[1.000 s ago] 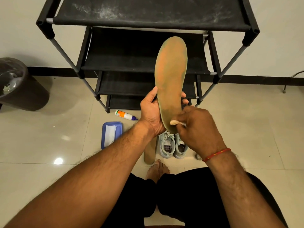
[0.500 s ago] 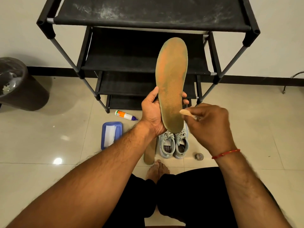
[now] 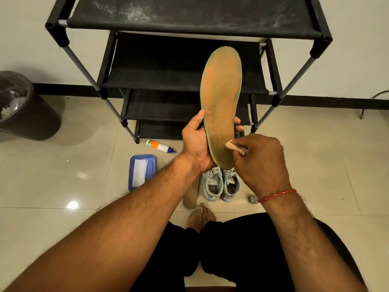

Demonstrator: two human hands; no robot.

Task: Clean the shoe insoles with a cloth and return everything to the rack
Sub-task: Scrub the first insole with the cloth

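"Walls?"

"One off-white wall, plain, with a black skirting along its foot."

"Floor?"

"Glossy beige tiles with thin grout lines. One bright spot of reflected light at the left."

"Furniture?"

"One black rack, four fabric shelves on grey tubes, standing against the wall, its top shelf streaked with pale dust. One dark round bin on the floor to its left, scraps inside. One curved metal leg at the far right edge. What it belongs to, I cannot tell."
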